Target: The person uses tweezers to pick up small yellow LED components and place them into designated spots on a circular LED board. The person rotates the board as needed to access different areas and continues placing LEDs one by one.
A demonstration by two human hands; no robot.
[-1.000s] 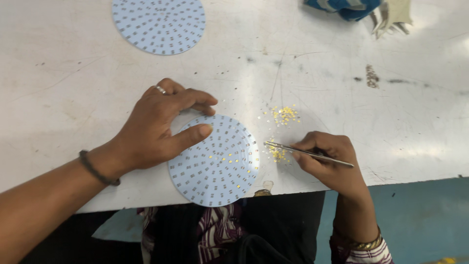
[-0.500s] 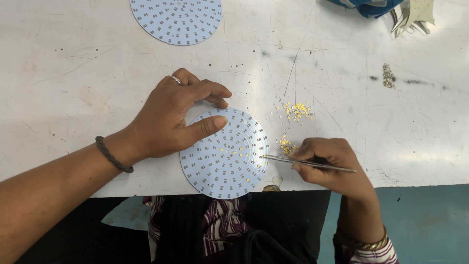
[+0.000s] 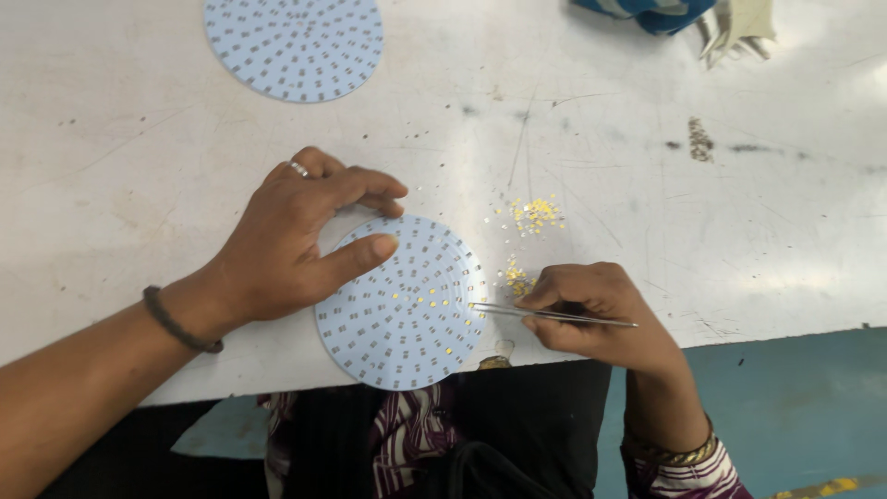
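Pinched between thumb and fingers of the right hand (image 3: 591,310), a pair of thin metal tweezers (image 3: 552,315) lies almost flat, its tip resting at the right edge of the round pale-blue board (image 3: 402,300); whether the tip holds one of the tiny yellow chips I cannot tell, it is too small. Across from that grip, the left hand (image 3: 296,245) is spread over the board's upper left, thumb pressed on its face and fingers curled round the far rim, holding nothing, only pinning it down.

From this head view the board overhangs the near edge of the white table (image 3: 139,157). To my eye, if the thumb lifts, a push from the tweezers could slide or tip it off. A sleeve or a knuckle could also scatter the loose yellow chips (image 3: 534,214) lying just beyond the tweezers' tip, or knock those already seated on the board.

No tray or box is in sight: chips lie bare on the table. Far from both hands sits a second round board (image 3: 294,44), and some cloth (image 3: 674,13) at the top right.
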